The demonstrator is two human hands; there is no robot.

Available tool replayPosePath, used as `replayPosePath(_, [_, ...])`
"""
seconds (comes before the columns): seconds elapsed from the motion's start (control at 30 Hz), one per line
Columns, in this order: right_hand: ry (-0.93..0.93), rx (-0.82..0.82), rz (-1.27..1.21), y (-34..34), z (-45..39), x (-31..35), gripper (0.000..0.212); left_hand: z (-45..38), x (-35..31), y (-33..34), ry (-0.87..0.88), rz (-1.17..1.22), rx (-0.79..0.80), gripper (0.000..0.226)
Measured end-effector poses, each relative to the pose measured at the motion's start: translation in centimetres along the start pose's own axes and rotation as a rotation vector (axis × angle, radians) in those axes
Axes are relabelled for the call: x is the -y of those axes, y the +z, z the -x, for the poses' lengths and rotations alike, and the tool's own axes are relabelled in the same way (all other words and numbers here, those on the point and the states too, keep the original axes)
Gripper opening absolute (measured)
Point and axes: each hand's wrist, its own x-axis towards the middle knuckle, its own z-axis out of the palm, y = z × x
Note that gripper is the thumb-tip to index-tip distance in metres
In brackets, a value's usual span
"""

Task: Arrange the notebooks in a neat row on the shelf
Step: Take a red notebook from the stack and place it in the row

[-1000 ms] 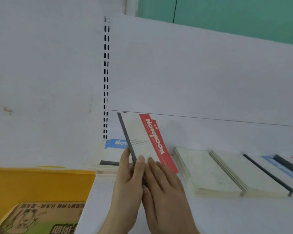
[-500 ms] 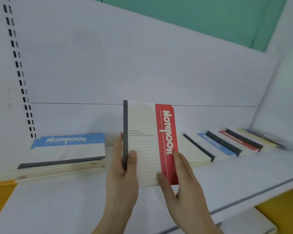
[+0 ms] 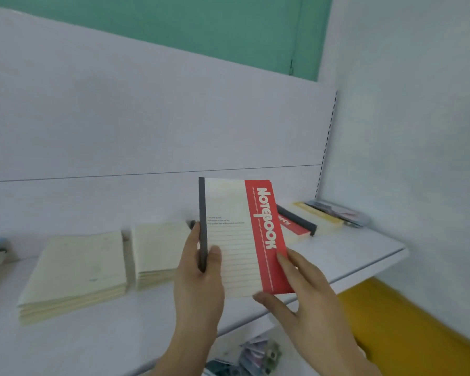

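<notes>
Two bare hands hold one red-banded notebook (image 3: 239, 237) upright above the near part of the white shelf (image 3: 345, 256). The left hand (image 3: 198, 275) rises from the lower edge of the view, its thumb pressed on the front cover and its fingers wrapped behind the dark spine, gripping that left edge. The right hand (image 3: 307, 291) comes in from the lower right, its thumb pinching the bottom right corner and its fingers lying up the back of the red band.

The notebook is a thin flat rectangle with a cream, ruled cover, a dark grey spine strip down its left side and a red band down its right side bearing "NOTEBOOK" in white letters that read top to bottom. Its long axis stands nearly vertical, the cover facing the camera.

Farther back, to the left, two cream stacks (image 3: 76, 270) of notebooks lie flat on the shelf, side by side, their page edges towards the near side; the view is blurred there. Far right, more notebooks lie flat in a row: a red one with a dark spine (image 3: 296, 226), then a yellow one (image 3: 320, 217), then a pale patterned packet (image 3: 337, 213) near the corner. Behind stands a smooth white back panel (image 3: 147, 118).
</notes>
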Motion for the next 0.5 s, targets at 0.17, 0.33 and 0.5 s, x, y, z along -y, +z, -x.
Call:
replayPosePath(0.17, [-0.008, -0.077, 0.089, -2.0, -1.4, -7.6, 0.077, -0.3, 1.7, 7.2, 0.001, -0.138, 0.081, 0.042])
replayPosePath(0.33, [0.016, -0.026, 0.201, -1.5, -4.1, -13.6, 0.081, -3.0, 4.1, 12.0, 0.108, -0.525, 0.232, 0.034])
replayPosePath(0.5, [-0.029, 0.015, 0.218, 0.1, -8.6, -18.9, 0.083, -6.3, 5.5, 14.5, 0.206, -0.991, 0.589, 0.097])
